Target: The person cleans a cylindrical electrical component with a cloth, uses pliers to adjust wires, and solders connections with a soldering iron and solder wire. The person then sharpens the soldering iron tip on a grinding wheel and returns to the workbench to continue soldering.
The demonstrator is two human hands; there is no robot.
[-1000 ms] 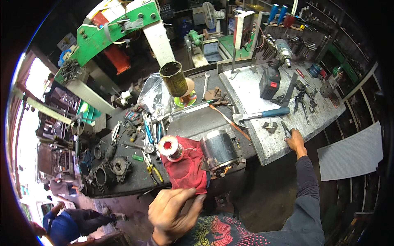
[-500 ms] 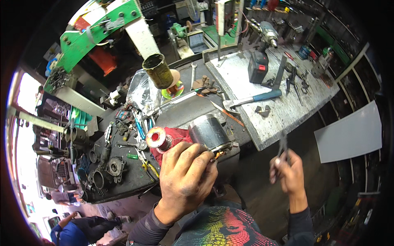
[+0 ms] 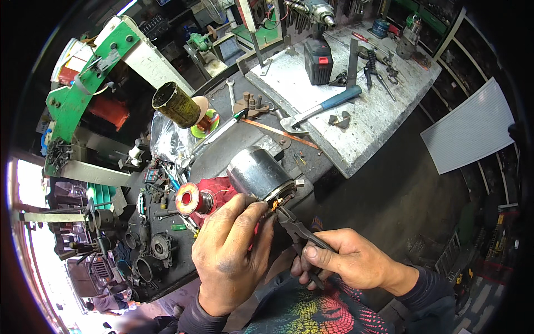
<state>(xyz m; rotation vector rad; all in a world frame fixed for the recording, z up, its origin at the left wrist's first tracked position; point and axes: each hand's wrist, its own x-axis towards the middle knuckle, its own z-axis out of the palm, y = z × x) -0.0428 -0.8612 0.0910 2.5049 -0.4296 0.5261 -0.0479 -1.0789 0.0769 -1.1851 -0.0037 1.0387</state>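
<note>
A shiny cylindrical motor housing (image 3: 257, 170) lies on the bench, with short copper wires (image 3: 280, 202) at its near end. My right hand (image 3: 347, 261) grips dark pliers (image 3: 297, 228), their jaws at those wires. My left hand (image 3: 233, 250) is closed just left of the jaws, fingertips beside the wires; what they pinch is hidden. Behind it, a wire spool (image 3: 194, 199) with a red centre rests on a red cloth (image 3: 219, 186).
A pale metal board (image 3: 372, 133) at right holds a hammer (image 3: 339, 99) and tool battery (image 3: 317, 67). A grimy can (image 3: 175, 108) stands behind the housing. Loose parts, including a flange (image 3: 161, 247), crowd the left. A pale panel (image 3: 461, 125) is at right. A person (image 3: 108, 303) is at lower left.
My right hand has lifted the pliers off the board and brought them left and down to the wires. My left hand has risen to the housing's near end. The view has shifted.
</note>
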